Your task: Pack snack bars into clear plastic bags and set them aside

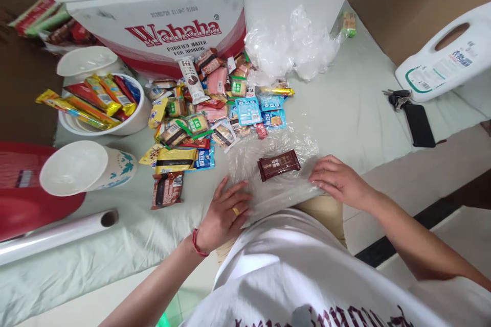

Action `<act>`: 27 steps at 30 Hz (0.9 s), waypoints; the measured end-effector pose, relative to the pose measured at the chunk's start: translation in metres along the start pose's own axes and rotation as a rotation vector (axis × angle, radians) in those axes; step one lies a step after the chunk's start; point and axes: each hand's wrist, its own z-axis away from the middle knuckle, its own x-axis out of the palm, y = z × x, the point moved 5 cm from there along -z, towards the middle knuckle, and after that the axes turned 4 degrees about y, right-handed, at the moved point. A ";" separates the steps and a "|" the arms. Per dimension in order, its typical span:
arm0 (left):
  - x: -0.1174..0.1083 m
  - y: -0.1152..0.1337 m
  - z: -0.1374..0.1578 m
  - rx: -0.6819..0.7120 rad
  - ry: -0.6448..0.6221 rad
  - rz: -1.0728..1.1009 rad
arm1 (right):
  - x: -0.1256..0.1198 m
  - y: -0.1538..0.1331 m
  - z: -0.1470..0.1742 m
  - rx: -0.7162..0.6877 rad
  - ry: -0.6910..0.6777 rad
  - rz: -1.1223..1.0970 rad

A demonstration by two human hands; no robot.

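Observation:
A brown wrapped snack bar lies on a spread sheet of clear plastic film near the table's front edge. My left hand, with a ring and a red bracelet, rests at the film's lower left edge, palm down, fingers spread and holding nothing. At the film's right edge my right hand has its fingers bunched on the plastic, the bar apart from both hands. Just beyond the film is a pile of wrapped snacks, with blue packets, a yellow packet and a brown packet.
Crumpled clear plastic sits before white cartons. On the left are a white tub of snack sticks, a paper cup on its side and a film roll. A white jug, keys and a phone lie right.

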 end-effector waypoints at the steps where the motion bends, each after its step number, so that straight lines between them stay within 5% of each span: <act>1: -0.005 -0.003 -0.004 -0.038 0.035 0.023 | -0.007 0.001 -0.008 0.021 -0.021 -0.050; 7: -0.030 -0.031 -0.034 -0.309 0.208 0.099 | -0.029 0.023 -0.052 0.246 -0.053 -0.267; 13: -0.043 -0.054 -0.037 -0.545 0.577 -0.167 | -0.005 0.061 -0.069 0.478 0.004 -0.404; 15: -0.053 -0.040 -0.029 -0.521 0.752 -0.285 | 0.003 0.070 -0.067 0.505 0.008 -0.389; 17: -0.058 -0.009 -0.025 -0.336 0.851 -0.344 | 0.009 0.074 -0.064 0.516 0.017 -0.365; 20: -0.041 0.046 -0.040 0.057 0.641 -0.273 | 0.009 0.075 -0.062 0.528 0.032 -0.326; 23: -0.007 0.071 -0.067 0.090 0.328 -0.271 | 0.001 0.072 -0.068 0.542 0.034 -0.249; 27: 0.028 0.057 -0.093 -0.038 0.129 -0.363 | -0.024 0.061 -0.092 0.431 0.224 0.026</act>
